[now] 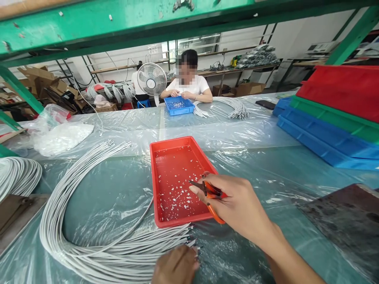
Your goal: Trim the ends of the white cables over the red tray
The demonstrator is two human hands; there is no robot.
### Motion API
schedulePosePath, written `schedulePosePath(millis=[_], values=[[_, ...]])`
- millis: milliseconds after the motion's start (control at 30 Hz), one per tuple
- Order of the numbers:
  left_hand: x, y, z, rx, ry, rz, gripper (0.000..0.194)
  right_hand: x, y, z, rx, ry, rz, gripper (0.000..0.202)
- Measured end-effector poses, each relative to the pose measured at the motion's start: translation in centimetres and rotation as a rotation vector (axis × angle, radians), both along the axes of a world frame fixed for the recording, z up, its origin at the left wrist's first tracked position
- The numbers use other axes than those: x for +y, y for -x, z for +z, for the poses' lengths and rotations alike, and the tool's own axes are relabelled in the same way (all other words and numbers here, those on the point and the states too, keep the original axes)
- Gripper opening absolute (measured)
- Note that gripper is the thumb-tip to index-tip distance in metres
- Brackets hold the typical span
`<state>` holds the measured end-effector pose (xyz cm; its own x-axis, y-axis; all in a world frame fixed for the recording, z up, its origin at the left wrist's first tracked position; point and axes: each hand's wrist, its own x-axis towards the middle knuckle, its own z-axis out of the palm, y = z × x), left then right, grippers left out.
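Note:
My right hand [237, 201] is closed around orange-handled snips [211, 191] over the right side of a red tray [154, 177]. Their dark pointed tips reach left above white scraps [182, 197] scattered on the tray floor. At the bottom, my left hand [176, 264] is closed on the ends of a thick bundle of light grey cables [53, 221]; its curled fingers hide how many it grips. The bundle curves in a wide loop to the left, and one cable strays up beside the tray.
A coiled cable bundle [20, 173] and white pieces in a plastic bag [60, 138] lie left. Stacked bins [331, 122] and a dark metal plate [346, 221] are right. Opposite, a person [189, 85] sits by a blue tray [180, 112]. A green beam [133, 23] crosses overhead.

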<state>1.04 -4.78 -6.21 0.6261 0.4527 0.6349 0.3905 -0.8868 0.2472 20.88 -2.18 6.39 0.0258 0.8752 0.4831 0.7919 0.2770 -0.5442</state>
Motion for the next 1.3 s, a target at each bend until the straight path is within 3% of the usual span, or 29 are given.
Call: schedulePosePath(millis=[167, 300, 400, 467, 633, 767, 1000, 1300], values=[[2.6, -0.5, 0.9, 0.116, 0.058, 0.253, 0.018, 0.2, 0.3, -0.2, -0.064, 0.043, 0.017, 0.034], [2.7, -1.5, 0.8, 0.144, 0.038, 0.304, 0.032, 0.2, 0.3, -0.5, -0.130, 0.057, 0.035, 0.033], [2.4, -1.2, 1.1, 0.088, 0.053, 0.277, 0.026, 0.3, 0.3, -0.7, -0.162, 0.068, 0.039, 0.033], [2.5, -0.4, 1.9, -0.040, 0.195, 0.225, 0.017, 0.4, 0.4, -0.9, -0.160, 0.066, 0.043, 0.031], [3.4, 1.2, 4.8, -0.426, 0.850, 0.229, 0.021, 1.1, 1.6, -1.8, -0.093, 0.142, 0.110, 0.030], [5.2, 1.7, 6.5, -0.644, 1.082, 0.176, 0.030, 1.9, 3.1, -3.0, -0.012, 0.245, 0.164, 0.033], [6.0, 1.9, 7.3, -0.776, 1.108, 0.056, 0.026, 2.6, 4.4, -4.3, -0.266, 0.182, 0.077, 0.041], [5.6, 1.9, 7.3, -0.740, 1.063, 0.056, 0.024, 2.0, 5.4, -4.7, -0.261, 0.106, 0.106, 0.042]])
